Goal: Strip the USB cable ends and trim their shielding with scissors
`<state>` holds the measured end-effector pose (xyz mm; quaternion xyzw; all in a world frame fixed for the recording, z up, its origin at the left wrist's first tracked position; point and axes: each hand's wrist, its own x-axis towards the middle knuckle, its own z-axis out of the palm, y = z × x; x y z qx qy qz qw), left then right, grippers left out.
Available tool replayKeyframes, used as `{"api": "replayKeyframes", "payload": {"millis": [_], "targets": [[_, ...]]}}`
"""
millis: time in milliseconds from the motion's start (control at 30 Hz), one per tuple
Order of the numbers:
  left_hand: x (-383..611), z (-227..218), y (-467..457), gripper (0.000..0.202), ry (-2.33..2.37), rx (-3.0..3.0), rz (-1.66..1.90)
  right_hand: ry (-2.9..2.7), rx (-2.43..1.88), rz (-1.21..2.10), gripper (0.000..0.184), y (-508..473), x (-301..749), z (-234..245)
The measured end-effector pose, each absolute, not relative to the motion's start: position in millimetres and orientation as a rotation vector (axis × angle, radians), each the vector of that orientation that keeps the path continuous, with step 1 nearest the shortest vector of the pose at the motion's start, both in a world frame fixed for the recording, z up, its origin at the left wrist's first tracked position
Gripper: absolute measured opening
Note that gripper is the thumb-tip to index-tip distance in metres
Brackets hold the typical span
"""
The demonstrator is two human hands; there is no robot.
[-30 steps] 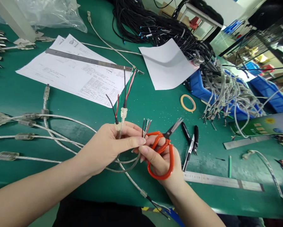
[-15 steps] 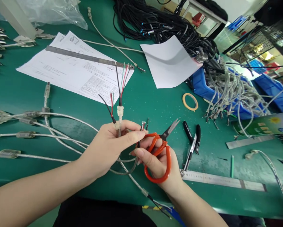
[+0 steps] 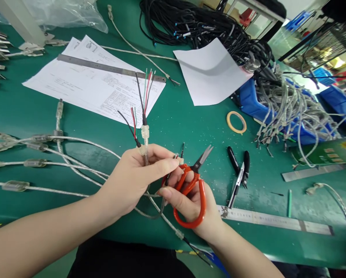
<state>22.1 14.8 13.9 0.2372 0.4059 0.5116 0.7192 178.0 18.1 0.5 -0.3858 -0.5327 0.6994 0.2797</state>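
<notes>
My left hand (image 3: pixel 135 177) is closed round two clear-jacketed cables (image 3: pixel 144 133) whose stripped ends stand up, showing black, red, green and white wires. My right hand (image 3: pixel 190 200) grips orange-handled scissors (image 3: pixel 193 185), blades slightly apart and pointing up to the right. A third short wire end (image 3: pixel 179 154) sticks up between the two hands, pinched at my fingertips. More clear cables (image 3: pixel 59 162) trail away to the left across the green mat (image 3: pixel 190 127).
Black-handled cutters (image 3: pixel 238 173) lie right of the scissors, with a steel ruler (image 3: pixel 277 223) in front near the table edge. Printed sheets under another ruler (image 3: pixel 103 69) lie behind. A tape ring (image 3: pixel 236 122), blue bins (image 3: pixel 250 106) of grey cables and a black cable pile (image 3: pixel 207 34) stand far right.
Both hands have drifted slightly left and toward me. The short wire end between them has sunk lower into my fingers, and the upright cable ends have shifted left.
</notes>
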Motion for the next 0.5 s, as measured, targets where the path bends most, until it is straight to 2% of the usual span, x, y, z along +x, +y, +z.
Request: {"api": "replayKeyframes", "payload": {"millis": [500], "targets": [[20.8, 16.1, 13.2, 0.017, 0.975, 0.554, 1.139, -1.433, -1.054, 1.948, 0.024, 14.9, 177.6, 2.1]]}}
